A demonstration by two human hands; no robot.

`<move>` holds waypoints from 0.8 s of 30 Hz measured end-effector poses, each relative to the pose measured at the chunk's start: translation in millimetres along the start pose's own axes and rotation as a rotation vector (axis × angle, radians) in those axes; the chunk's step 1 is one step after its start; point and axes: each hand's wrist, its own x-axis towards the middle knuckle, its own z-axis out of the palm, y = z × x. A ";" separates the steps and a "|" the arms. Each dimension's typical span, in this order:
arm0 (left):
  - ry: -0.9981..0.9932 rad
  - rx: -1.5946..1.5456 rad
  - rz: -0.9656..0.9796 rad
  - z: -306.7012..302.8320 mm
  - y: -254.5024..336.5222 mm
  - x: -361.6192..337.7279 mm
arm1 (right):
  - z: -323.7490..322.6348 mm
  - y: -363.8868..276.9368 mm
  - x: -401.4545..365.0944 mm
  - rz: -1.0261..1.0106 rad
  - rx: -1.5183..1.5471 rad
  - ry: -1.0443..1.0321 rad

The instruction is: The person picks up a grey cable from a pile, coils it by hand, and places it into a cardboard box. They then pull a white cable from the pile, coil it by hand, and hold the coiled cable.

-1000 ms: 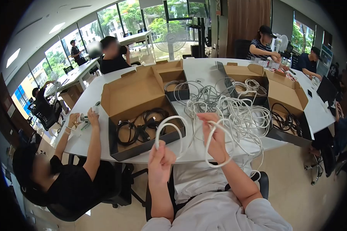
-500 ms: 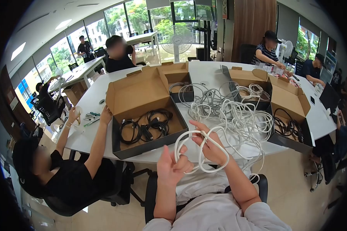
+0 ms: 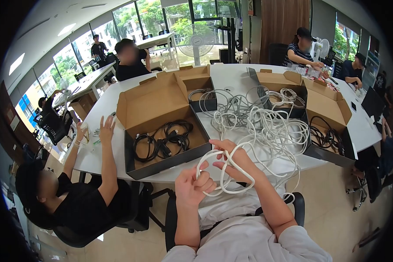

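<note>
My left hand (image 3: 194, 185) is closed around one side of a loosely looped white cable (image 3: 236, 191), above my lap. My right hand (image 3: 238, 163) grips the upper part of the same loops, its index finger stretched out to the left and its thumb partly apart. Beyond my hands, a large tangle of white and grey cable (image 3: 277, 135) lies on the white table (image 3: 185, 174), with strands hanging over the front edge. Just left of it stands an open cardboard box (image 3: 170, 167) with coiled black cables (image 3: 179, 139) inside.
On the right, another open box (image 3: 329, 156) holds black cables (image 3: 323, 137). Smaller boxes with pale cables stand behind, at the back left (image 3: 208, 105) and back right (image 3: 284, 112). A person in black (image 3: 74, 196) sits close on my left; other people sit around the table.
My right thumb has moved away from its fingers, and the held loops have shifted slightly. The person on my left has let go of the box flap and raised that hand.
</note>
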 end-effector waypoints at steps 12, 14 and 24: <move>0.244 0.170 0.319 -2.8 14.8 -17.5 | -27.6 30.2 -9.5 0.096 0.006 0.537; 0.256 0.083 0.338 -4.0 20.7 -21.1 | -38.7 24.3 -10.3 0.189 -0.172 0.559; 0.266 0.045 0.545 -2.8 24.1 -14.9 | -52.0 43.9 -17.3 0.328 0.384 0.466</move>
